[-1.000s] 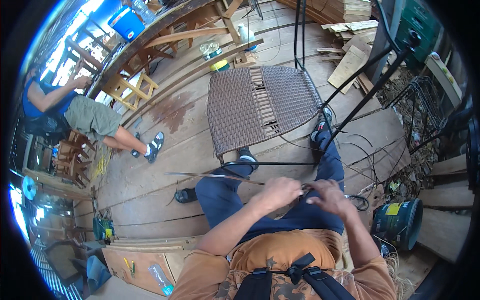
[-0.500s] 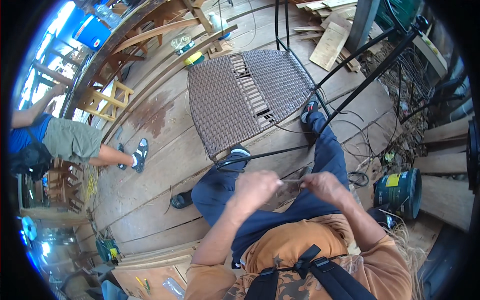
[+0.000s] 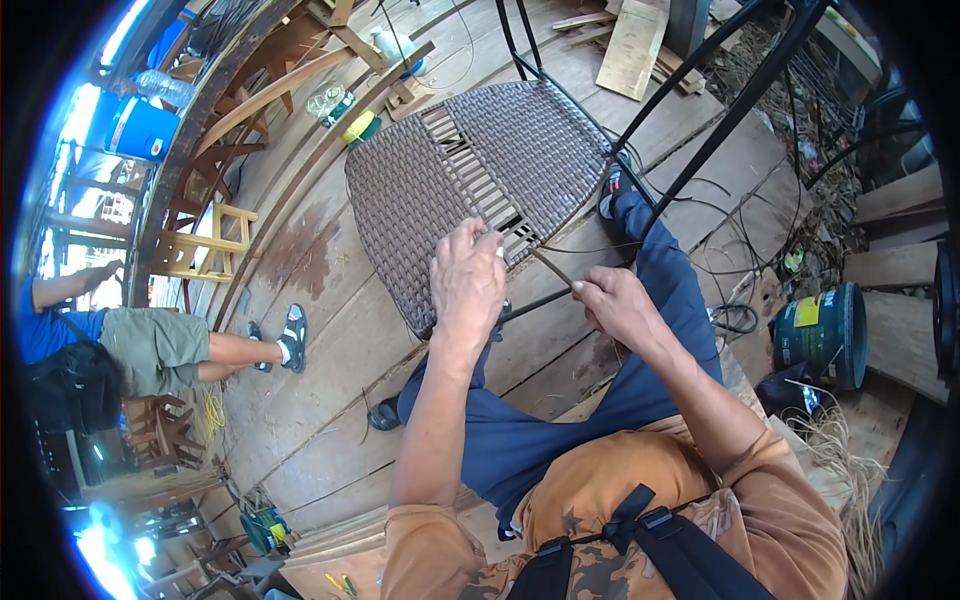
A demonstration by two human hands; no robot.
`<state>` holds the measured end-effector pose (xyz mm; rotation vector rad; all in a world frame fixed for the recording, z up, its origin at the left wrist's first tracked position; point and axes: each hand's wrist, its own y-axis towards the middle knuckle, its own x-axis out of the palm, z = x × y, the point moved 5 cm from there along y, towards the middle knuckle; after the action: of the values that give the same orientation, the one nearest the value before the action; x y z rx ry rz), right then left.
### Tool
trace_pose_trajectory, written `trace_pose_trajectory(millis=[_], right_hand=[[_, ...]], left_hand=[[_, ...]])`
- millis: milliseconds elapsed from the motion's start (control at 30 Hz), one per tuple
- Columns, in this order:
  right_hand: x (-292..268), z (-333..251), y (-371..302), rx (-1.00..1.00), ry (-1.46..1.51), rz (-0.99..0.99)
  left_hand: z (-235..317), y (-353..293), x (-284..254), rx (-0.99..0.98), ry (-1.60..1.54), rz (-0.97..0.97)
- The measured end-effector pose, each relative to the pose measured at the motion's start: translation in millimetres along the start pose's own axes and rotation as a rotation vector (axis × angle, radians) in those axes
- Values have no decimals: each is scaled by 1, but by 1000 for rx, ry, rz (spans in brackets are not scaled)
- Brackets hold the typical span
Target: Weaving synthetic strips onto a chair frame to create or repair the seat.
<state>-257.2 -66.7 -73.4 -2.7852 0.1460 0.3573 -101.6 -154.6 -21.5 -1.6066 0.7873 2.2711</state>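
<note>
A brown woven wicker panel [image 3: 400, 220] on a black metal chair frame [image 3: 700, 150] tilts in front of my legs. Across its middle runs an unwoven band of bare crosswise strips [image 3: 470, 160]. My left hand [image 3: 466, 285] is at the near end of that band, fingers bent and close together at the weave; whatever they grip is hidden. To its right my right hand [image 3: 622, 308] pinches the end of a flat brown wicker strand [image 3: 553, 268], which stretches from the panel's near edge to my fingertips.
Loose dark strands [image 3: 735, 225] trail across the plank floor on the right, near a dark green bucket [image 3: 825, 335]. At the left stands another person in grey-green shorts [image 3: 155, 345], beside a yellow wooden stool [image 3: 205, 250]. Wooden boards [image 3: 635, 50] lie at the back.
Both hands have moved forward from my lap, where they held a strand between them. The left is now at the panel; the right holds the strand beside it. My view has shifted somewhat.
</note>
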Motion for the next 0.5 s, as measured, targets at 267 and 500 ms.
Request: trace_pose_trajectory(millis=[267,500], right_hand=[[22,-1,25,281,443,-206],[25,36,34,199,388,-130]], left_hand=[[-8,7,41,7,239,-88],[-3,5,43,79,50,-175]])
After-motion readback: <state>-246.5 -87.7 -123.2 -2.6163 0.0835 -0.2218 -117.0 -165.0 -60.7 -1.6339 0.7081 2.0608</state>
